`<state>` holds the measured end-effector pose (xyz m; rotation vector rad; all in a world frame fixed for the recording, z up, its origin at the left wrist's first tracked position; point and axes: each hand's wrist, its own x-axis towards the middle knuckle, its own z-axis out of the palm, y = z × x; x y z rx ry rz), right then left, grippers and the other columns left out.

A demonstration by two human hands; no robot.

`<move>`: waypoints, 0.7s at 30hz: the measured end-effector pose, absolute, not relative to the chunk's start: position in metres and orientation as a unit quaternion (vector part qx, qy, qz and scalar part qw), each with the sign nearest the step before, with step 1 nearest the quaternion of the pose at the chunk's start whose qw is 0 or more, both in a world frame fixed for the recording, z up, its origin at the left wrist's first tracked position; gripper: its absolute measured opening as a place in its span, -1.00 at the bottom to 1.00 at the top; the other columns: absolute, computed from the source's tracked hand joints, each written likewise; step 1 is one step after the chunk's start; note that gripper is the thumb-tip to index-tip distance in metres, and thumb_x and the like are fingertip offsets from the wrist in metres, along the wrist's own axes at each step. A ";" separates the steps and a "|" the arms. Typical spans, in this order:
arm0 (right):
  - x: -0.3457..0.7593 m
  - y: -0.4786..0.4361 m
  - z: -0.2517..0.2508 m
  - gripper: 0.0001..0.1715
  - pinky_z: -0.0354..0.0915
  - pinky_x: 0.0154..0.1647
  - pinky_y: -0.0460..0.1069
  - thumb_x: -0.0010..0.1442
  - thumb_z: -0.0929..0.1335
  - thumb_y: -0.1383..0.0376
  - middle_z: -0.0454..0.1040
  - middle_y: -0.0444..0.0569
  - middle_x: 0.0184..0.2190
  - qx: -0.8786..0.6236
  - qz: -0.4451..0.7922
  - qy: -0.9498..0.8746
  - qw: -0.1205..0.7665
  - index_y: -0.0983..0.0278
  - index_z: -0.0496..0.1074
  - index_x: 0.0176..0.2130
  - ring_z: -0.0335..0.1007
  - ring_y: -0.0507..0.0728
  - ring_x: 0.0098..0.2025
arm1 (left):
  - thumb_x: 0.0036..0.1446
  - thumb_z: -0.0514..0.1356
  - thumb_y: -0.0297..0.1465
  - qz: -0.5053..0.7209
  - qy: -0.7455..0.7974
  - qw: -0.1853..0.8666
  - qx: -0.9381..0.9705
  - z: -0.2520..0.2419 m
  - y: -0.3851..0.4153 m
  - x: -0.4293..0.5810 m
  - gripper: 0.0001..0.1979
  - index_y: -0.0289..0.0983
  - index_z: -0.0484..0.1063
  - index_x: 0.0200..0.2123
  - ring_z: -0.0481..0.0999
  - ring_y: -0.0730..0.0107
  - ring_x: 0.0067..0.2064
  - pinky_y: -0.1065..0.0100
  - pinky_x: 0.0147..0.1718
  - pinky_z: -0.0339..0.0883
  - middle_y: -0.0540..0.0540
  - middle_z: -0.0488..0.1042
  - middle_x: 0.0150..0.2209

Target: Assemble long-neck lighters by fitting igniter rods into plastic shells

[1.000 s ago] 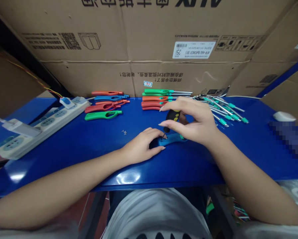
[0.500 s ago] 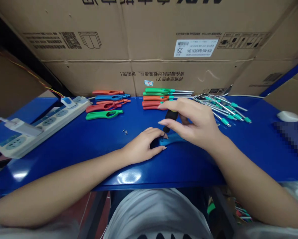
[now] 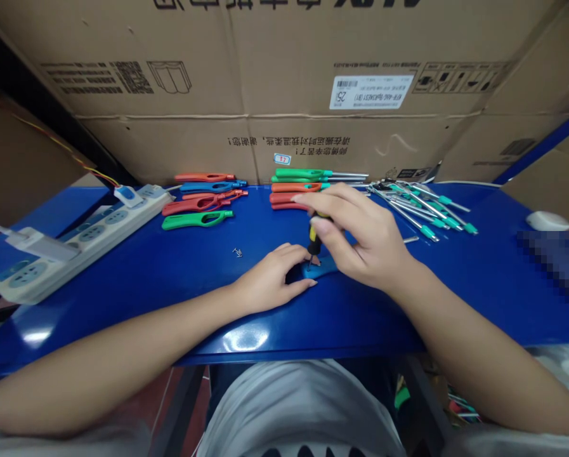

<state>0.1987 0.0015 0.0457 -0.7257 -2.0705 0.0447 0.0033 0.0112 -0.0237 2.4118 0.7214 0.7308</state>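
Observation:
A light blue plastic handle lies on the dark blue table, its left end between the thumb and fingers of my left hand. My right hand grips the top of a black and yellow screwdriver, which stands nearly upright with its tip on the handle's left end. My right palm and fingers cover the far end of the handle. To the left of my left hand lie several small screws in a loose group.
Coloured handles lie in a row at the back left, others with metal rods at the back middle. Metal rods with green ends are piled right. A power strip stands left, a cardboard box behind, a white mouse right.
My right hand has shifted slightly left and its grip on the screwdriver has turned, so the yellow part of the screwdriver shows more. My left hand has stayed in place on the handle.

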 end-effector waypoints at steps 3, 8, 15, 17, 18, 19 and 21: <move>0.200 0.002 0.044 -0.55 0.47 0.04 0.14 0.47 0.14 0.30 0.51 0.08 0.10 -0.274 0.097 -0.841 0.456 0.21 0.37 0.22 0.49 0.18 0.08 | 0.23 0.30 -0.40 0.263 0.267 0.259 0.890 -0.022 0.011 0.003 -0.77 -0.26 0.43 -0.05 0.50 0.21 0.02 0.19 0.08 0.36 -0.12 0.55 -0.06; 0.198 0.007 0.042 -0.74 0.48 -0.05 0.07 0.40 0.27 0.33 0.60 0.01 -0.15 -0.250 0.086 -0.828 0.494 0.25 0.49 0.00 0.57 0.11 -0.19 | 0.23 0.30 -0.38 0.267 0.269 0.258 0.889 -0.023 0.011 0.003 -0.76 -0.25 0.43 -0.04 0.50 0.19 0.04 0.16 0.08 0.37 -0.12 0.54 -0.04; 0.198 0.003 0.039 -0.73 0.46 -0.26 0.00 0.30 0.41 0.19 0.58 0.05 -0.22 -0.196 -0.083 -0.860 0.465 0.27 0.51 -0.04 0.54 0.14 -0.22 | 0.24 0.30 -0.35 0.284 0.269 0.254 0.885 -0.028 0.011 0.004 -0.77 -0.27 0.44 -0.06 0.51 0.12 0.04 0.09 0.07 0.39 -0.15 0.55 -0.04; 0.198 0.001 0.040 -0.63 0.47 -0.12 0.04 0.41 0.27 0.23 0.54 0.14 0.00 -0.193 -0.043 -0.878 0.436 0.29 0.42 0.12 0.52 0.19 0.00 | 0.25 0.28 -0.34 0.284 0.268 0.258 0.884 -0.028 0.011 0.004 -0.78 -0.27 0.44 -0.06 0.51 0.11 0.05 0.09 0.08 0.38 -0.16 0.55 -0.04; 0.197 0.001 0.041 -0.59 0.46 -0.03 0.07 0.44 0.20 0.27 0.50 0.15 0.08 -0.197 -0.002 -0.882 0.429 0.29 0.37 0.19 0.48 0.20 0.09 | 0.25 0.28 -0.35 0.286 0.263 0.260 0.884 -0.028 0.011 0.004 -0.77 -0.27 0.44 -0.06 0.50 0.12 0.06 0.09 0.09 0.38 -0.16 0.55 -0.03; 0.196 0.001 0.042 -0.56 0.45 0.03 0.09 0.45 0.15 0.31 0.49 0.15 0.10 -0.203 0.042 -0.880 0.427 0.29 0.32 0.23 0.46 0.18 0.12 | 0.25 0.28 -0.35 0.289 0.258 0.261 0.884 -0.029 0.011 0.004 -0.77 -0.27 0.44 -0.05 0.50 0.12 0.08 0.09 0.10 0.37 -0.16 0.54 -0.02; 0.195 0.002 0.043 -0.58 0.44 0.05 0.08 0.45 0.16 0.33 0.54 0.08 0.00 -0.201 0.095 -0.872 0.437 0.27 0.34 0.21 0.50 0.13 0.04 | 0.24 0.29 -0.36 0.290 0.254 0.259 0.885 -0.029 0.012 0.004 -0.75 -0.27 0.44 -0.03 0.50 0.14 0.08 0.10 0.10 0.38 -0.17 0.54 0.00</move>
